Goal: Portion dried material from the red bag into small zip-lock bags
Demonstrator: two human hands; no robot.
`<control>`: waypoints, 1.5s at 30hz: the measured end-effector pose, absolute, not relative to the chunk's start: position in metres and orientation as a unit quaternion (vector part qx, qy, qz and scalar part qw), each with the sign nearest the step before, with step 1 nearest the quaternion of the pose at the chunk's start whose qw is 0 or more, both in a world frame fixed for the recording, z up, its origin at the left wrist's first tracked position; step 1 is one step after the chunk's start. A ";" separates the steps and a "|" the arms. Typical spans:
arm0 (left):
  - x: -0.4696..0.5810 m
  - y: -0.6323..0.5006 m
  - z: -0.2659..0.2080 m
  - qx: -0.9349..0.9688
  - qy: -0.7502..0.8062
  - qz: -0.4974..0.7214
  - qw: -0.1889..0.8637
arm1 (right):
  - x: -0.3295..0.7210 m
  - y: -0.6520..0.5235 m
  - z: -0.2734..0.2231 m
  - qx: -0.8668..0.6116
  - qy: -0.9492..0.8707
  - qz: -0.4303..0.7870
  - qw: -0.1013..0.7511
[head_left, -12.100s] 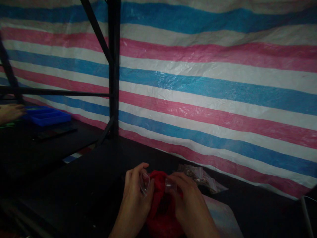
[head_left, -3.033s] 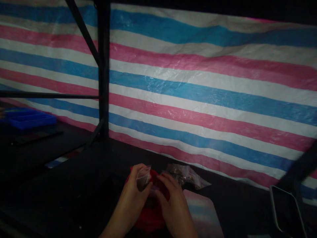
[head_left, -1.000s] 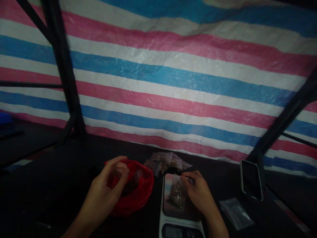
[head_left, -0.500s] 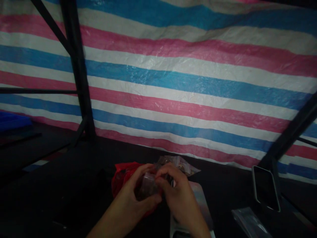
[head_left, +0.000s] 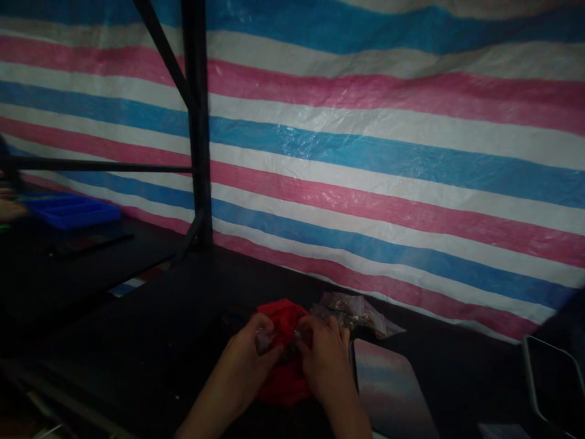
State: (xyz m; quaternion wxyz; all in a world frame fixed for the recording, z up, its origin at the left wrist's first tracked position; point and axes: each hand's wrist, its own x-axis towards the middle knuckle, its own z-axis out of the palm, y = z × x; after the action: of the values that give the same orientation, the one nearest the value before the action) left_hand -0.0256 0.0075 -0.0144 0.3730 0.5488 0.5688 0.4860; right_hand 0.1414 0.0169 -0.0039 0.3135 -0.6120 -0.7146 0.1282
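Observation:
My left hand (head_left: 247,356) is closed, with a small clear plastic bag (head_left: 264,340) pinched between thumb and fingers. Opposite it, my right hand (head_left: 323,353) is also closed, its fingers bent down at the right edge of a red plastic bag (head_left: 284,385). A bit of something clear shows by the right fingertips, too dim to make out. The red bag lies crumpled on the black table, under and between both hands; small dark contents show faintly in its opening. Just beyond the right hand lie clear zip bags (head_left: 361,314) with small brownish pieces inside.
A flat, shiny-topped device (head_left: 393,384) lies right of my right hand. Farther right are a phone (head_left: 555,384) and clear plastic (head_left: 503,431). A blue tray (head_left: 73,210) and another person's hand (head_left: 11,207) are at far left. A black post (head_left: 197,122) stands before the striped sheet (head_left: 365,152).
The view has swung left, bringing the blue tray and another person's hand into sight. My hands have moved apart from the small clear bag they were both at, and now sit over the red bag.

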 end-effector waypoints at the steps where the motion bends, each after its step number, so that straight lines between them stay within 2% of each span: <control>1: -0.023 0.007 -0.017 0.551 0.576 0.482 0.364 | 0.141 0.016 -0.002 -0.603 -0.725 0.126 0.306; 7: -0.017 0.006 -0.015 0.567 0.570 0.473 0.362 | 0.140 0.012 -0.001 -0.548 -0.763 0.178 0.294; 15: -0.028 0.012 -0.016 0.548 0.550 0.519 0.357 | 0.156 0.027 -0.011 -0.549 -0.692 0.265 0.387; 23: -0.011 0.012 -0.013 0.567 0.489 0.555 0.363 | 0.152 0.013 0.031 -0.476 -0.655 0.312 0.498; 27: -0.005 0.013 -0.015 0.573 0.469 0.553 0.382 | 0.139 0.005 0.037 -0.444 -0.698 0.273 0.491; 34: -0.001 0.015 -0.015 0.554 0.457 0.558 0.415 | 0.130 0.003 0.030 -0.361 -0.786 0.096 0.492; 40: 0.002 0.014 -0.010 0.531 0.452 0.566 0.439 | 0.128 0.003 0.032 -0.353 -0.787 0.076 0.500; 45: 0.001 0.012 -0.004 0.521 0.464 0.575 0.427 | 0.142 0.013 0.020 -0.446 -0.722 0.114 0.517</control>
State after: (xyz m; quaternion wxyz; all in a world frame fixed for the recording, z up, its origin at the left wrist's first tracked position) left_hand 0.0015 0.0122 -0.0040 0.4270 0.5210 0.4641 0.5752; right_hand 0.1421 0.0128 0.0200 0.5165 -0.4461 -0.7219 0.1138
